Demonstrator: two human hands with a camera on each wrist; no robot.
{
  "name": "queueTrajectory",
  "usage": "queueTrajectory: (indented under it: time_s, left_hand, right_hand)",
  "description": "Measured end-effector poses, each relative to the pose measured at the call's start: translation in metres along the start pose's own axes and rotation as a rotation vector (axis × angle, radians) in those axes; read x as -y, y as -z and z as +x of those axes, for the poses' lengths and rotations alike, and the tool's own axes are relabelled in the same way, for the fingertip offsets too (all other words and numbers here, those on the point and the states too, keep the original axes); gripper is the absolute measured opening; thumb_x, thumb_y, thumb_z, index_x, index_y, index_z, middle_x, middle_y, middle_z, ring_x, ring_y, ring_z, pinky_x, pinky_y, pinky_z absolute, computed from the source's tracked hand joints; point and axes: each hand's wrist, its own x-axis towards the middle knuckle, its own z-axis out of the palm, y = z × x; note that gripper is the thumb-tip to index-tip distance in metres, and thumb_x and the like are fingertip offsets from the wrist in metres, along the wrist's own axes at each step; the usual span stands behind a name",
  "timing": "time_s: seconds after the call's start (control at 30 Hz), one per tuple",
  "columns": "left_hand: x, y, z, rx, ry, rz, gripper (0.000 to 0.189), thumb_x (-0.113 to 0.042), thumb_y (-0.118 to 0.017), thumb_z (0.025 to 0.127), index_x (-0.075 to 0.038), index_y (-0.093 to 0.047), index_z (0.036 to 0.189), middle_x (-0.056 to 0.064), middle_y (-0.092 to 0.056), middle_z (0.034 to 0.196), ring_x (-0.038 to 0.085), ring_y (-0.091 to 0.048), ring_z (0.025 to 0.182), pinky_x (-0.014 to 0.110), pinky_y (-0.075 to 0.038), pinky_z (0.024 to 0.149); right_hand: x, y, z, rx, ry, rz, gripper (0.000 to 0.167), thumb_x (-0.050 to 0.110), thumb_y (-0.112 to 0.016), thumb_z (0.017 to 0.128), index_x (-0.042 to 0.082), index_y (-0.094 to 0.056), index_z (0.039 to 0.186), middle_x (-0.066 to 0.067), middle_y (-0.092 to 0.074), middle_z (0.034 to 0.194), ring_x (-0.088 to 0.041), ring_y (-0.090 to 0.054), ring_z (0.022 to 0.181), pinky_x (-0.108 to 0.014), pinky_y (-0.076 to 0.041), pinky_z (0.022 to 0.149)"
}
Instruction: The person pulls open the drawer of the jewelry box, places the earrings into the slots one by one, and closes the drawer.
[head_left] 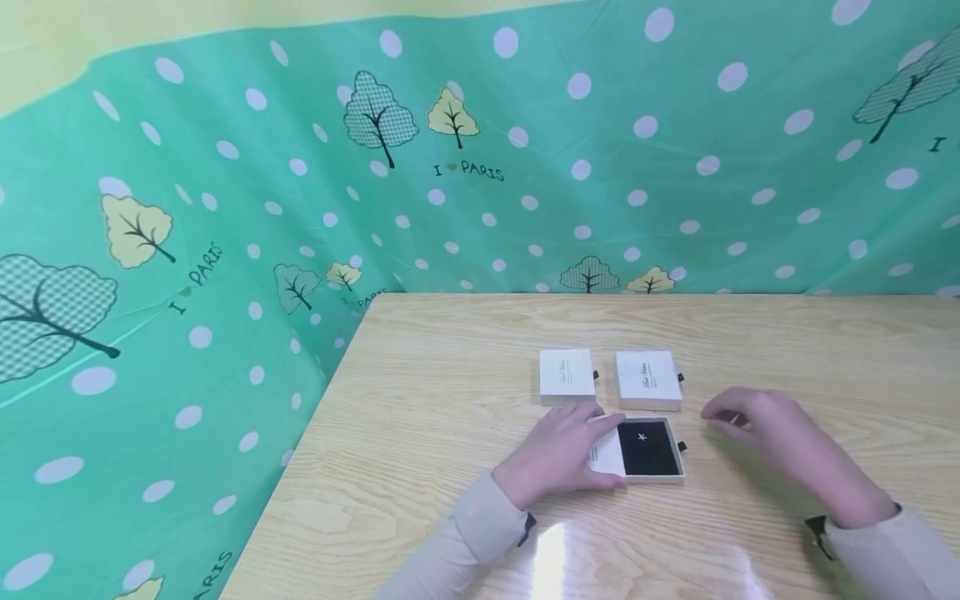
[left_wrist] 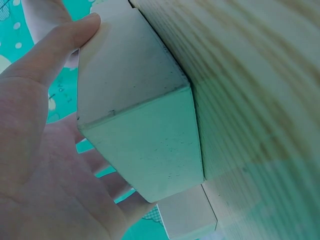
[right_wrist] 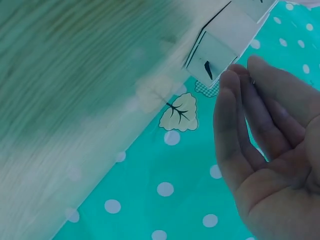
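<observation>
A white drawer-style jewelry box [head_left: 652,479] lies on the table with its tray slid partly out to the right. On the black pad [head_left: 651,458] in the tray sits a small silvery star-shaped piece [head_left: 642,437]. My left hand [head_left: 566,450] grips the box's white sleeve [left_wrist: 135,65] from the left, thumb along the near side and fingers over the far side. To the right of the tray, my right hand [head_left: 757,425] is above the table, its fingers [right_wrist: 227,110] curved and the tips close to the thumb. I cannot tell whether something tiny is pinched there.
Behind the gripped box stand two closed white boxes, a left one [head_left: 567,377] and a right one [head_left: 648,379], each with a dark pull tab on its right side. A green dotted cloth [head_left: 525,208] hangs behind the wooden table [head_left: 420,375] and along its left side.
</observation>
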Motion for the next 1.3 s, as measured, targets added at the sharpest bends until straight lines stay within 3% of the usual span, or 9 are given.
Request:
queueTrajectory:
  time_s: [0.67, 1.07, 1.3]
  left_hand:
    - [0.001, 0.001, 0.001, 0.000, -0.002, 0.017, 0.085, -0.068, -0.070, 0.078, -0.026, -0.046, 0.148, -0.005, -0.056, 0.131, 0.012, -0.052, 0.120, 0.029, -0.045, 0.103]
    - [0.000, 0.000, 0.000, -0.007, -0.004, 0.011, 0.084, -0.066, -0.071, 0.078, -0.026, -0.048, 0.147, -0.006, -0.057, 0.127, 0.010, -0.053, 0.115, 0.027, -0.045, 0.099]
    - [0.001, 0.000, 0.001, -0.004, -0.007, 0.019, 0.084, -0.068, -0.069, 0.079, -0.026, -0.047, 0.148, -0.006, -0.056, 0.126, 0.009, -0.052, 0.112, 0.025, -0.046, 0.097]
  right_hand:
    - [0.024, -0.005, 0.000, -0.034, 0.115, -0.001, 0.016, -0.002, -0.079, 0.075, 0.010, -0.074, 0.084, 0.001, -0.072, 0.083, -0.010, -0.066, 0.071, -0.028, -0.058, 0.065]
    - [0.033, -0.012, 0.003, 0.071, 0.154, 0.056, 0.017, -0.002, -0.078, 0.075, 0.010, -0.074, 0.086, 0.002, -0.072, 0.084, -0.007, -0.066, 0.073, -0.026, -0.058, 0.066]
    - [0.041, -0.013, 0.006, 0.072, 0.222, 0.048, 0.015, 0.003, -0.079, 0.078, 0.017, -0.074, 0.084, 0.011, -0.070, 0.083, 0.001, -0.061, 0.073, -0.024, -0.056, 0.065]
